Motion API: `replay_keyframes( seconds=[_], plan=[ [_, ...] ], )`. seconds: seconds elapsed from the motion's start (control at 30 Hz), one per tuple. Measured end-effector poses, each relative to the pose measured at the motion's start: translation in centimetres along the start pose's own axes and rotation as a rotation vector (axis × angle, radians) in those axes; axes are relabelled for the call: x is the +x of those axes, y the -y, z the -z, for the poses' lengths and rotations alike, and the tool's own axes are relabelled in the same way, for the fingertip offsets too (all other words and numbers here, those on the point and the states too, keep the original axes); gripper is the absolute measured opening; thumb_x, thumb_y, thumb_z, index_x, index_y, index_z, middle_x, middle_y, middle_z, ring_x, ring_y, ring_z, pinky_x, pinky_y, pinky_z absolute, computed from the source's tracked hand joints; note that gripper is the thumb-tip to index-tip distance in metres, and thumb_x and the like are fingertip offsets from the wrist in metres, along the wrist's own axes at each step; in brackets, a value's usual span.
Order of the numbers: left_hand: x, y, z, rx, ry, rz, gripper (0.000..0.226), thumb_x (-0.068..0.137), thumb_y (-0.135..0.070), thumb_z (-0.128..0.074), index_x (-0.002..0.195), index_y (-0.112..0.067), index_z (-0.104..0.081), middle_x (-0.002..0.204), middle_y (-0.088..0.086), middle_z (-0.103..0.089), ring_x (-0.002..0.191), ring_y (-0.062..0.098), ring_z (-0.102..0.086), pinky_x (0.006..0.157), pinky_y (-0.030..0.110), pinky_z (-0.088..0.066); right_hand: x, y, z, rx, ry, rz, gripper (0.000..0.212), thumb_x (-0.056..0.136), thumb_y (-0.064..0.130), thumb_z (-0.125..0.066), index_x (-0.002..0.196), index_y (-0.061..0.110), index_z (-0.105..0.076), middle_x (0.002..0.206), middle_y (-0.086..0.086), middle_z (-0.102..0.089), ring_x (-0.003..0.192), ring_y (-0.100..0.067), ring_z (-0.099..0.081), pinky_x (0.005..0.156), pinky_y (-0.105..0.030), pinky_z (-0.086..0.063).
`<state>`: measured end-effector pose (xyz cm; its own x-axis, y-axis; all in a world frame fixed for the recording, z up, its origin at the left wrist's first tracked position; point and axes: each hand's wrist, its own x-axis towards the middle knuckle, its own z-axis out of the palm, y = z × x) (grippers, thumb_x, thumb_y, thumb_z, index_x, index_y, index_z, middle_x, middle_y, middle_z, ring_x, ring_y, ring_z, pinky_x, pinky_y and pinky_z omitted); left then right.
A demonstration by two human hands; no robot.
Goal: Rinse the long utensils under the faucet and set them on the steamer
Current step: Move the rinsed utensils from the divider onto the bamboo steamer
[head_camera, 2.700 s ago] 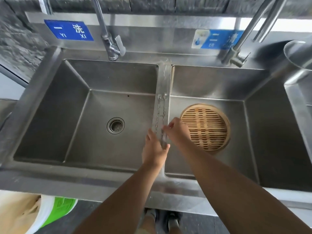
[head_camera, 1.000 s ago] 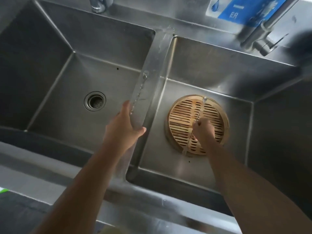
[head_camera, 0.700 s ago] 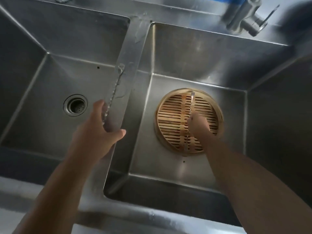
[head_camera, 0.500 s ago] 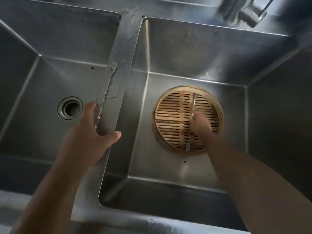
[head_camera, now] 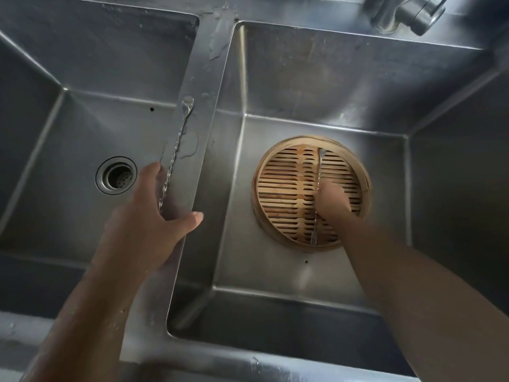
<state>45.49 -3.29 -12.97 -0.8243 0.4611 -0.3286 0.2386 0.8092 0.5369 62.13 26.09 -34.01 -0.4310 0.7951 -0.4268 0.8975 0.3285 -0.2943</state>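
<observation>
As my right hand (head_camera: 333,199) pinches it, the long twisted steel fork (head_camera: 320,164) lies on the round bamboo steamer (head_camera: 281,194).
My left hand (head_camera: 148,224), fingers straight, rests on a long twisted steel spoon (head_camera: 176,142); its bowl lies beyond my fingertips.

2.7 s back, both hands were at the divider (head_camera: 205,114) with two utensils. Right hand (head_camera: 333,201) is now over the steamer (head_camera: 257,172), fingers curled on a utensil (head_camera: 319,166) laid across the slats, tined end nearest. The other utensil (head_camera: 176,144) is alone on the divider; left hand (head_camera: 148,224) now spreads over its near end.
</observation>
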Motion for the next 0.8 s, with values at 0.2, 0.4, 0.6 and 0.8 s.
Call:
replay_keyframes(
  seconds=[0.2, 0.4, 0.6, 0.8],
  plan=[
    [0.09, 0.15, 0.06, -0.007, 0.013, -0.009, 0.088, 0.071, -0.044, -0.082, 0.139, -0.040, -0.026, 0.112, -0.019, -0.046, 0.096, 0.014, -0.052, 0.086, 0.036, -0.040, -0.14, -0.34, -0.23, 0.009, -0.008, 0.011, 0.020, 0.101, 0.018, -0.046, 0.112, 0.013, -0.062, 0.098, -0.011, -0.069, 0.091, -0.029, -0.065, 0.078, -0.042, -0.057],
    [0.16, -0.12, 0.09, -0.004, 0.020, 0.003, 0.087, 0.071, -0.045, -0.081, 0.137, -0.042, -0.025, 0.112, -0.017, -0.047, 0.095, 0.017, -0.052, 0.088, 0.038, -0.042, 0.43, -0.88, -0.19, 0.050, 0.000, 0.015, 0.017, 0.100, 0.021, -0.048, 0.103, 0.014, -0.064, 0.092, -0.008, -0.068, 0.085, -0.026, -0.063, 0.072, -0.038, -0.053],
    [-0.04, -0.13, 0.14, 0.003, 0.010, 0.010, 0.086, 0.071, -0.046, -0.081, 0.136, -0.044, -0.025, 0.109, -0.015, -0.049, 0.093, 0.017, -0.053, 0.084, 0.037, -0.041, 0.49, -0.90, -0.30, 0.038, 0.003, 0.025, 0.016, 0.101, 0.022, -0.049, 0.103, 0.014, -0.063, 0.087, -0.006, -0.065, 0.082, -0.025, -0.063, 0.071, -0.037, -0.053],
    [-0.13, -0.20, 0.20, 0.022, 0.021, 0.017, 0.088, 0.070, -0.049, -0.080, 0.138, -0.044, -0.024, 0.120, -0.010, -0.057, 0.102, 0.024, -0.060, 0.092, 0.045, -0.047, 0.35, -0.78, -0.31, 0.011, 0.006, 0.027, 0.017, 0.101, 0.023, -0.048, 0.105, 0.014, -0.062, 0.092, -0.010, -0.068, 0.087, -0.029, -0.065, 0.082, -0.048, -0.058]
  ],
)
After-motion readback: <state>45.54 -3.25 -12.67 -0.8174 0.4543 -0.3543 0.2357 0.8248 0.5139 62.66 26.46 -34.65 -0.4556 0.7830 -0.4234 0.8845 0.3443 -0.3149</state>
